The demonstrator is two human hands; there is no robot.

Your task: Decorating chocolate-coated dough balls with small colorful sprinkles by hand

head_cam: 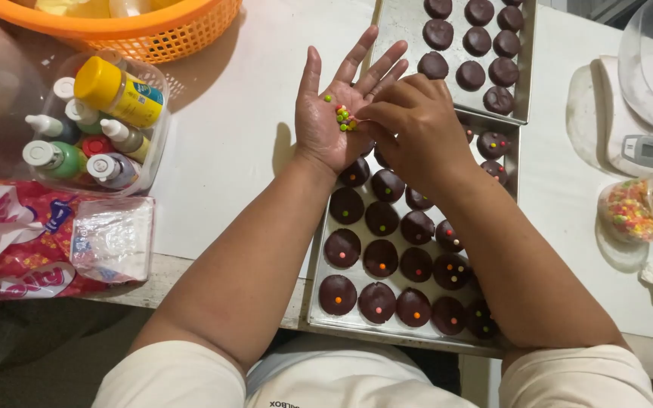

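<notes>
The open left hand (334, 117) cups sprinkles (344, 118) that the right hand (410, 125) pinches; tilting could spill them onto the cookies (381, 257).

Small round candy sprinkles (344, 117), green, orange and red, lie clustered in the cupped palm above chocolate-coated rounds (380, 258) on a metal tray (319, 321).

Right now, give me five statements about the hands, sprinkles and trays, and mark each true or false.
1. The left hand lies palm up with sprinkles in it. True.
2. The right hand grips a bottle. False: its fingertips pinch at the sprinkles.
3. Chocolates on the near tray carry sprinkles. True.
4. Chocolates on the far tray are white. False: they are dark brown.
5. The orange basket sits on the near tray. False: it stands on the table, far left.
</notes>
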